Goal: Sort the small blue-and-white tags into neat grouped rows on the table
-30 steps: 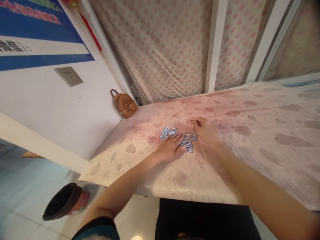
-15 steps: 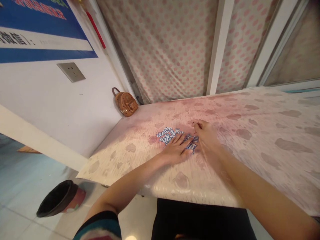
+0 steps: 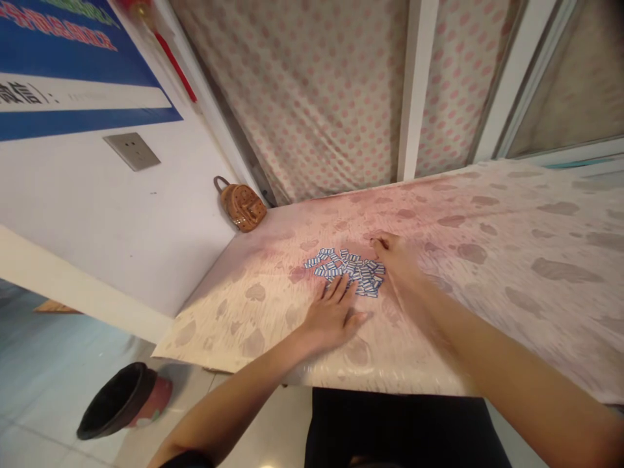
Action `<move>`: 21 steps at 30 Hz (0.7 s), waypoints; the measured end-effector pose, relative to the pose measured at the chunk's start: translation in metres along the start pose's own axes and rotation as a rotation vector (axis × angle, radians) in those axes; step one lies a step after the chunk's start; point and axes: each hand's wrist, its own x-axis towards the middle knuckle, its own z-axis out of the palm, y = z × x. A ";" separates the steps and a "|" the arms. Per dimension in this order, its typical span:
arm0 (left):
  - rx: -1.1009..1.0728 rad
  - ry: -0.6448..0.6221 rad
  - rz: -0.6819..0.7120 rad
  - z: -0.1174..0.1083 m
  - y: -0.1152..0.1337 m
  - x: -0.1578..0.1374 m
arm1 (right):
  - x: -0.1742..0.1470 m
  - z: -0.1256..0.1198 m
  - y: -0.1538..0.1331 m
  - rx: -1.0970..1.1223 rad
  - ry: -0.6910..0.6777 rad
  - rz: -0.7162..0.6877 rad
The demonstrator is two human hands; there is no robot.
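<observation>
A loose pile of small flat pieces with blue and white stripes (image 3: 348,265) lies on the patterned tablecloth (image 3: 253,292). Palm down in front of it, my left hand (image 3: 334,317) has its fingers spread, and the fingertips touch the pile's near edge. My right hand (image 3: 396,259) rests at the pile's right side. Its fingers are curled together with the thumb, and whatever may be between them is hidden.
A small brown backpack (image 3: 242,207) leans by the wall at the table's far left corner. On the floor at left stands a dark-lined bin (image 3: 117,402). A dotted curtain (image 3: 331,97) hangs behind the table, and a socket (image 3: 131,151) is on the wall.
My left hand has drawn back from on top of the pile towards me, uncovering more of the pieces. My right hand stays at the pile's right side, fingers still closed.
</observation>
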 end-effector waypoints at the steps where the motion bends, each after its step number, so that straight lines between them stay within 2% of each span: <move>1: -0.009 -0.006 0.007 -0.001 0.003 0.009 | 0.000 0.000 0.001 0.006 0.002 0.002; 4: -0.042 -0.011 0.030 -0.007 0.007 0.025 | 0.001 -0.001 0.004 -0.001 0.005 0.016; 6: -0.053 0.035 0.004 -0.010 0.007 0.021 | 0.001 -0.003 0.002 -0.007 0.004 0.028; 10: -0.013 0.164 -0.182 -0.004 0.012 -0.023 | 0.001 -0.004 -0.005 -0.013 -0.003 0.031; 13: -0.004 0.095 -0.204 0.008 0.018 -0.063 | 0.001 -0.004 -0.009 -0.034 -0.017 0.025; 15: 0.010 0.052 -0.200 0.013 0.021 -0.077 | 0.000 -0.003 -0.009 -0.024 -0.024 0.012; 17: 0.025 0.032 -0.181 0.014 0.022 -0.076 | 0.000 -0.002 -0.008 0.006 -0.030 0.006; 21: 0.050 0.007 -0.133 0.006 0.024 -0.043 | 0.001 -0.001 -0.002 0.053 -0.034 0.005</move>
